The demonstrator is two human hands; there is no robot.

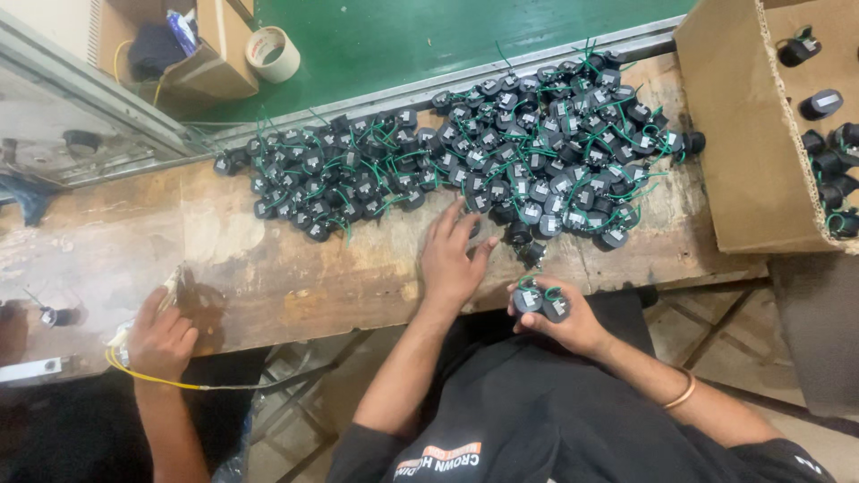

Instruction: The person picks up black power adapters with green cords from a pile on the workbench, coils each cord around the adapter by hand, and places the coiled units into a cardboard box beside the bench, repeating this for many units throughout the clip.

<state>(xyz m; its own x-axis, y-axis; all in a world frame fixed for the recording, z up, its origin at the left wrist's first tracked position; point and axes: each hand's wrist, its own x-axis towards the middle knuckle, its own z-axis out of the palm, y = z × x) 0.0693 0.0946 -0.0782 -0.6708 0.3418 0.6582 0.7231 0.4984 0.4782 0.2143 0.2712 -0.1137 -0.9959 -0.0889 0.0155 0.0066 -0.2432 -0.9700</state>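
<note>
A big pile of small black round parts with green wires [501, 134] covers the far side of a worn wooden bench [295, 277]. My left hand [456, 258] lies flat on the bench with fingers spread, its fingertips at the near edge of the pile, holding nothing. My right hand [564, 317] is at the bench's front edge, closed around two of the black parts [540, 301], whose green wires stick up. A few loose parts [528, 246] lie just beyond it.
A cardboard box [752, 134] at the right holds more black parts. Another person's hand [161, 340] at the lower left holds a yellow wire [170, 383]. A tape roll [273, 52] and another box [192, 54] sit on the green floor beyond a metal rail [376, 94].
</note>
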